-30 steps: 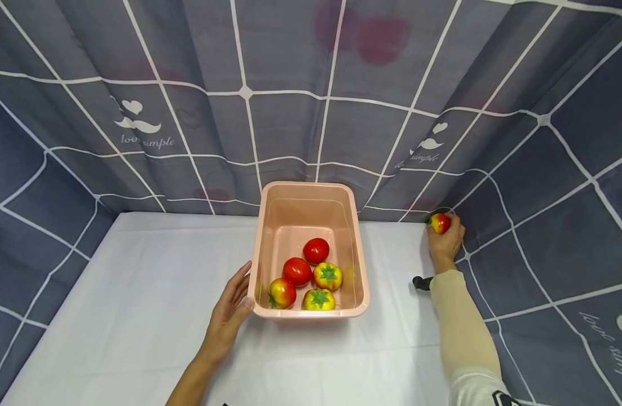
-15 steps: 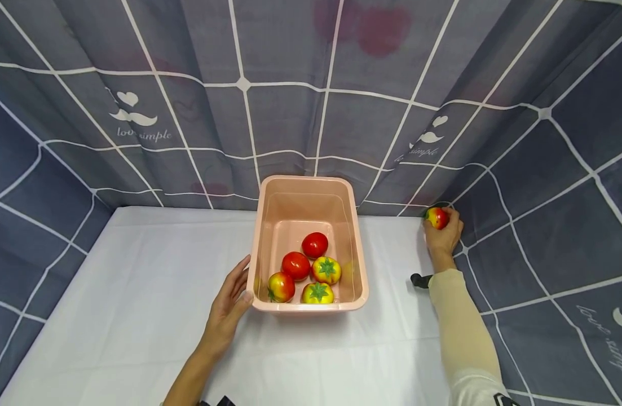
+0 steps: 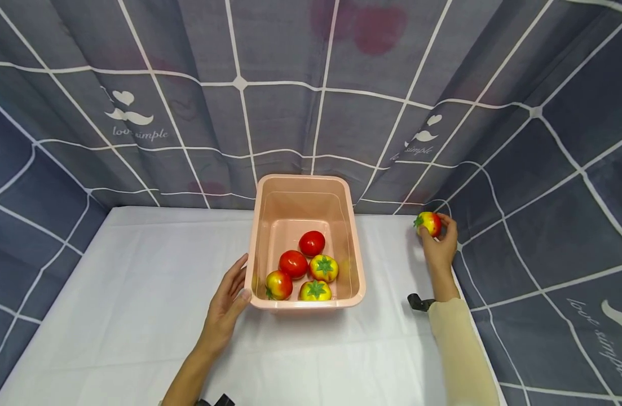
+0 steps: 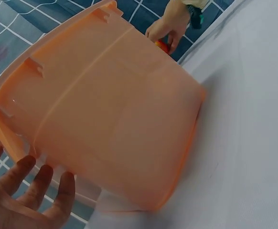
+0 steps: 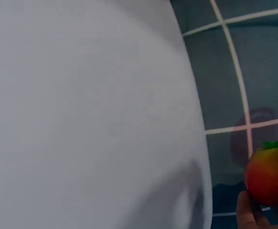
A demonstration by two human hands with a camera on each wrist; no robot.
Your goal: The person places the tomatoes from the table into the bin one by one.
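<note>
At the right end of the table, my right hand (image 3: 441,243) holds a red-and-yellow tomato (image 3: 428,224) with a green leafy top between thumb and fingers. The same tomato (image 5: 269,176) appears at the right edge of the right wrist view, above the fingertips. My left hand (image 3: 225,304) rests at the near left corner of a pink plastic bin (image 3: 358,270), its fingers spread along the outer wall. In the left wrist view these fingers (image 4: 43,183) lie extended by the bin's side. Inside the bin sit two red tomatoes (image 3: 293,264) and several red-yellow or yellow ones (image 3: 323,268).
A white cloth covers the table (image 3: 153,293). Dark grey curtain (image 3: 285,124) with white grid lines hangs behind the bin and at both sides, close to my right hand. A small black device (image 3: 419,303) sits at my right wrist.
My right hand has drawn the tomato away from the back right corner, a little to the left. My left hand and the bin stay together with the tomatoes inside; the head view has shifted slightly.
</note>
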